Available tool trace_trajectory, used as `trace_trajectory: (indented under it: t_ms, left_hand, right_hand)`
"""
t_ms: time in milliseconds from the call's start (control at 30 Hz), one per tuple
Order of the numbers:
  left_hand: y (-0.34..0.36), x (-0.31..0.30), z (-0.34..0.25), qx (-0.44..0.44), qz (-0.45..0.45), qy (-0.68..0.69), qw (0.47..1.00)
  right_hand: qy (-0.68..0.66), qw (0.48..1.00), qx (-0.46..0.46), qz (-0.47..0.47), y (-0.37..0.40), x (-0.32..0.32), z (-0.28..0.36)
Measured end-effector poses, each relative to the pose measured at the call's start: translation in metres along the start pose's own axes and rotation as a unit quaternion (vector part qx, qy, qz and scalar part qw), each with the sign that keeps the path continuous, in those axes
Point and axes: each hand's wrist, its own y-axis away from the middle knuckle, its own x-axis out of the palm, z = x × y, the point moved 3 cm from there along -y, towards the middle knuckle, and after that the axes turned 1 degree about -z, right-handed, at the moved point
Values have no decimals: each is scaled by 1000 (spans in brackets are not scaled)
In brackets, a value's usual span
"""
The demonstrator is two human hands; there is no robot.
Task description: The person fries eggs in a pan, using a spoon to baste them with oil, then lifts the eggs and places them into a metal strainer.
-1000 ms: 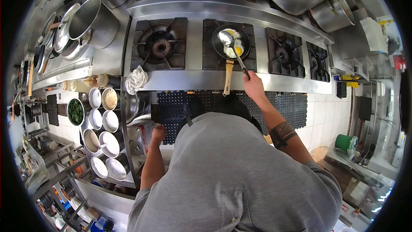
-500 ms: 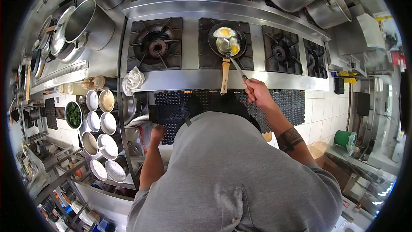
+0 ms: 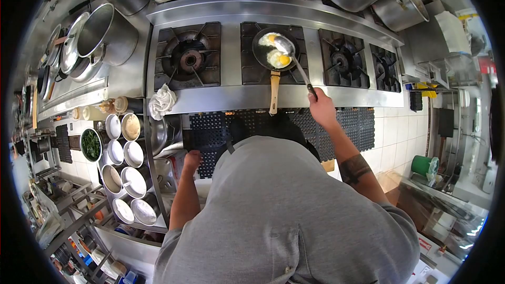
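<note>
My right hand (image 3: 322,109) is closed round the black handle of a metal spoon (image 3: 302,71). The spoon's bowl lies over the frying pan, against the upper of two fried eggs and partly covering it. The lower fried egg (image 3: 279,59) shows its yellow yolk whole. Under them is a dark frying pan (image 3: 257,52) on a burner, its wooden handle (image 3: 274,93) pointing back at me over the stove's front edge. My left hand (image 3: 193,159) hangs low at my side, fingers curled, with no object visible in it.
A bare burner (image 3: 190,59) is left of the pan, with more to the right. A crumpled white cloth (image 3: 162,102) lies on the stove's front ledge. Several round containers (image 3: 133,153) and a pot of greens (image 3: 91,144) stand at left. Large pots (image 3: 108,34) line the back.
My right hand has shifted right and a little back. The spoon's bowl has moved from between the eggs up and right onto the upper egg. My left hand stays about where it was.
</note>
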Motion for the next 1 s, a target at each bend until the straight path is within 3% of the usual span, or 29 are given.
trace_trajectory:
  t_ms: [67,200,300,367,400,467,500,567,700,767,800,833,867,900,933,1000]
  left_hand:
    - [-5,-1,5,-2,45,-51,998]
    - [-9,-2,18,14,27,-43,999]
    - [-22,-1,45,49,21,-118,992]
    - [-26,1,58,195,-20,-133,971]
    - [-23,1,60,194,-21,-132,972]
    - [9,1,38,37,29,-84,995]
    - [9,1,41,36,29,-83,995]
    - [12,0,42,205,27,-171,963]
    - [4,5,57,154,32,-52,986]
    - [-10,7,58,302,31,-290,908]
    - [-12,8,57,303,32,-291,907]
    - [-6,5,44,163,31,-189,968]
    - [-1,3,34,18,29,-81,996]
    - [2,3,24,19,30,-83,996]
    - [3,2,15,54,23,-129,990]
    - [2,2,4,90,16,-176,980]
  right_hand:
    - [-43,999,-16,10,-8,13,8]
    - [-16,998,22,49,-20,28,31]
    - [-7,998,36,60,-25,35,34]
    - [-28,999,-22,29,-28,44,30]
    - [-28,999,-23,30,-28,44,28]
    - [-226,954,115,160,-20,46,26]
    - [-225,954,115,160,-17,46,22]
    - [-443,841,189,246,-6,47,13]
    - [-513,791,211,257,10,24,-1]
    - [-448,842,192,230,11,12,-15]
    - [-449,842,193,228,10,8,-21]
    - [-342,907,167,182,6,2,-29]
    - [-228,955,138,132,4,-5,-37]
    - [-44,999,-25,-3,1,-6,-47]
    - [-45,999,-23,-4,3,-12,-43]
    - [94,993,-34,-60,9,-34,-19]
